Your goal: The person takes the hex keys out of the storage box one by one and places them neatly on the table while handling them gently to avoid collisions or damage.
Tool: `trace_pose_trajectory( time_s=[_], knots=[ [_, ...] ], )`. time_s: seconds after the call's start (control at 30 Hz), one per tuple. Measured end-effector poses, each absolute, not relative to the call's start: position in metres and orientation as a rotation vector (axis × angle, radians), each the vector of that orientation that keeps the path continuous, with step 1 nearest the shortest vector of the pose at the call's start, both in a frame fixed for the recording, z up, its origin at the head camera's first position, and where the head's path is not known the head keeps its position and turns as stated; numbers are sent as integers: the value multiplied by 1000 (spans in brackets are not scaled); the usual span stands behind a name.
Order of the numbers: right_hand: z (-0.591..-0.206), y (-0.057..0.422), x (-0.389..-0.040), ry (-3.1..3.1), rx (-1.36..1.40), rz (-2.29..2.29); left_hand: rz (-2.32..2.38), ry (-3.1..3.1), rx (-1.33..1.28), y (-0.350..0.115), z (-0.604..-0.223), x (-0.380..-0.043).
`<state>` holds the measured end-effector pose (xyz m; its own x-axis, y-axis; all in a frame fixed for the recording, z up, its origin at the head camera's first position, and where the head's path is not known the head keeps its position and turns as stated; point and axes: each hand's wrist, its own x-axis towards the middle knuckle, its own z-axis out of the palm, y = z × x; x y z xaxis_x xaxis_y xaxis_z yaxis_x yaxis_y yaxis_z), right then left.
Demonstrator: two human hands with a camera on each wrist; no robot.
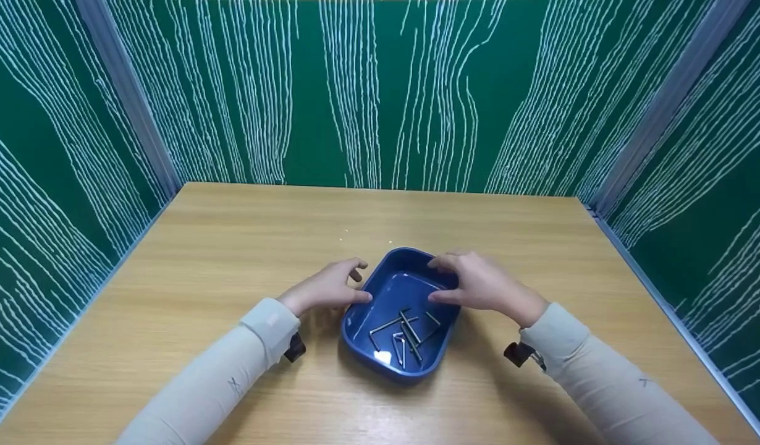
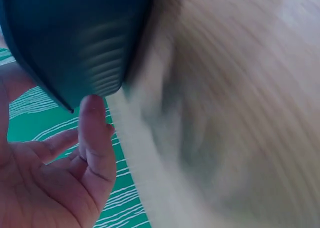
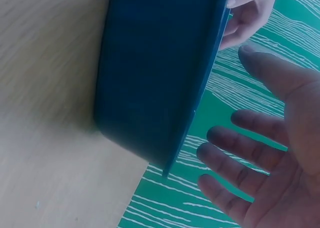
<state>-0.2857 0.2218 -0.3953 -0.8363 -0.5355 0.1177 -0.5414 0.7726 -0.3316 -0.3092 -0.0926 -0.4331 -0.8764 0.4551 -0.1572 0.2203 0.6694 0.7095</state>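
Observation:
A blue rectangular plastic tray stands on the table, set at a slant. Inside it, toward the near end, lie several L-shaped metal hex keys, some crossing one another. My left hand is at the tray's left side, its thumb over the rim and its other fingers loosely bent outside. Whether that thumb touches the rim, I cannot tell. On the opposite side my right hand hovers over the right rim. The right wrist view shows its fingers spread and apart from the tray wall.
The wooden table carries a few tiny pale specks beyond the tray. Green panels with white wavy lines enclose its back and sides. Small dark devices are strapped at both wrists.

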Motion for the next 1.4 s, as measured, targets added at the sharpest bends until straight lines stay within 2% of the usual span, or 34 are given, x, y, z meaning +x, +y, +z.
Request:
trace_pose_trajectory(
  time_s=[0.8, 1.4],
  knots=[
    [-409, 191, -281, -3045, 1030, 661, 1313, 2478, 683, -79, -454, -313],
    [-423, 166, -278, -3179, 843, 518, 1340, 2469, 567, -75, -455, -309]
  ],
)
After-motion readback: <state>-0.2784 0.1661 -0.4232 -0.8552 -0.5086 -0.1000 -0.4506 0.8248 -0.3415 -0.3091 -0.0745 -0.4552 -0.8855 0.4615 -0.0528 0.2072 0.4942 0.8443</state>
